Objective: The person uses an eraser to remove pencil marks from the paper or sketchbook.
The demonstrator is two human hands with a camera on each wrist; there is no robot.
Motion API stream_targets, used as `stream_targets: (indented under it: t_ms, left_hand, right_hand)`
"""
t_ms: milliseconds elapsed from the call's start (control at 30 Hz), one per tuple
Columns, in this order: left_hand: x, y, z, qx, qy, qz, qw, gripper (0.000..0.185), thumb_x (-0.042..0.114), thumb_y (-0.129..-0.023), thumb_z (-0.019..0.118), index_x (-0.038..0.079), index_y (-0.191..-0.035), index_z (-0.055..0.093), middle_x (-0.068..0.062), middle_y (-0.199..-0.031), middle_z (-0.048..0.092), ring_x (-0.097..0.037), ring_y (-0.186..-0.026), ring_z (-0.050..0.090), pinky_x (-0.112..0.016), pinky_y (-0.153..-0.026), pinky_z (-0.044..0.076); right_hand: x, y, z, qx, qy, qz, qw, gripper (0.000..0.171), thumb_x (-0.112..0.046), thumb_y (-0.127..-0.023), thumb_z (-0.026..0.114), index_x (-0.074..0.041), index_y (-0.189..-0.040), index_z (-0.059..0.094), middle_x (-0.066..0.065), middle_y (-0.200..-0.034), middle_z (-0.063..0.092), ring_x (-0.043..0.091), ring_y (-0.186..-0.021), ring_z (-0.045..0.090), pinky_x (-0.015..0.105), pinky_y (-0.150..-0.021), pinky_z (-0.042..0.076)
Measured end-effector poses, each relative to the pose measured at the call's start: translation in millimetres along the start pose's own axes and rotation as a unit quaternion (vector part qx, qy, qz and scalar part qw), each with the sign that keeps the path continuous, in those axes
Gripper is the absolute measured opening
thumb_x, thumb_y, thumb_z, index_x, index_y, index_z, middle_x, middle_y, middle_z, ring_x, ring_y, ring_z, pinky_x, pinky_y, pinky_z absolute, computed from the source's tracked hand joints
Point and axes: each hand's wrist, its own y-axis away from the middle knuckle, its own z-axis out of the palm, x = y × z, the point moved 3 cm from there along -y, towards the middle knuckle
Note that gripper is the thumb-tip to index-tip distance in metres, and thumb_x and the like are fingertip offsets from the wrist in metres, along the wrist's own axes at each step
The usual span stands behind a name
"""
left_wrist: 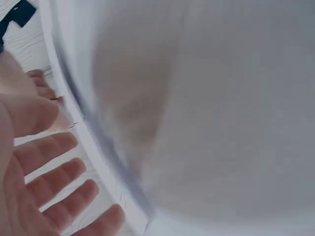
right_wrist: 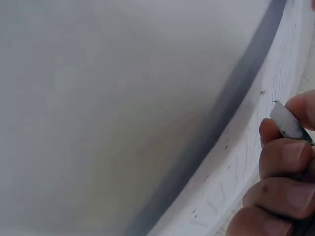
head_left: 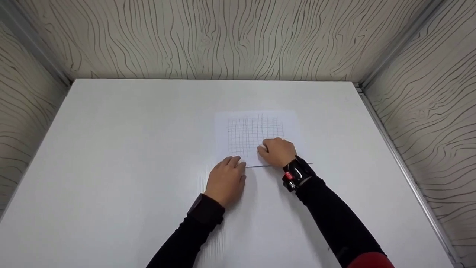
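Note:
A white sheet of paper (head_left: 256, 124) with a pencilled grid lies in the middle of the white table (head_left: 119, 149). My left hand (head_left: 233, 163) lies flat, its straight fingers touching the sheet's near left corner; in the left wrist view the fingers (left_wrist: 54, 172) are spread and hold nothing. My right hand (head_left: 264, 149) rests on the lower part of the grid with its fingers curled. In the right wrist view those fingers pinch a small whitish eraser (right_wrist: 288, 123) against the paper (right_wrist: 256, 147).
Wood-grain walls (head_left: 238, 37) close in the table at the back and on both sides. A thin dark line (head_left: 303, 163) runs along the sheet's near edge under my right wrist; what it is cannot be told. Both arms wear black sleeves.

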Motion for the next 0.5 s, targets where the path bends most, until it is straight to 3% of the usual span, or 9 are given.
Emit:
stream_targets:
  t_ms: [133,367,500]
  left_hand:
    - [-7.5,2.4,2.6,0.008,-0.001,0.009,0.9999,0.032,0.021,-0.089,0.068,0.007,-0.118,0.069,-0.010,-0.124,0.066,-0.027,-0.120,0.060,-0.037,-0.104,0.048]
    - [-10.5,3.8,12.1,0.016,-0.013,0.031,0.9993,0.032,0.020,-0.088,0.068,0.003,-0.115,0.069,-0.011,-0.117,0.066,-0.027,-0.113,0.062,-0.036,-0.093,0.054]
    - [-7.9,0.4,9.0,0.020,-0.024,0.025,0.9992,0.027,0.019,-0.088,0.068,0.005,-0.111,0.069,-0.008,-0.113,0.066,-0.026,-0.112,0.062,-0.037,-0.086,0.057]
  right_hand:
    - [-13,4,5,0.008,0.004,-0.005,1.000,0.035,-0.033,-0.094,0.053,-0.015,-0.064,0.047,-0.002,-0.060,0.047,0.018,-0.059,0.049,0.033,-0.054,0.037]
    - [-41,9,14,-0.009,0.014,-0.062,0.998,0.037,-0.034,-0.094,0.052,-0.015,-0.063,0.044,-0.002,-0.057,0.042,0.019,-0.055,0.047,0.033,-0.051,0.035]
    - [-31,6,9,0.006,0.012,-0.042,0.999,0.036,-0.033,-0.092,0.055,-0.016,-0.063,0.043,-0.002,-0.058,0.043,0.019,-0.056,0.047,0.032,-0.050,0.034]
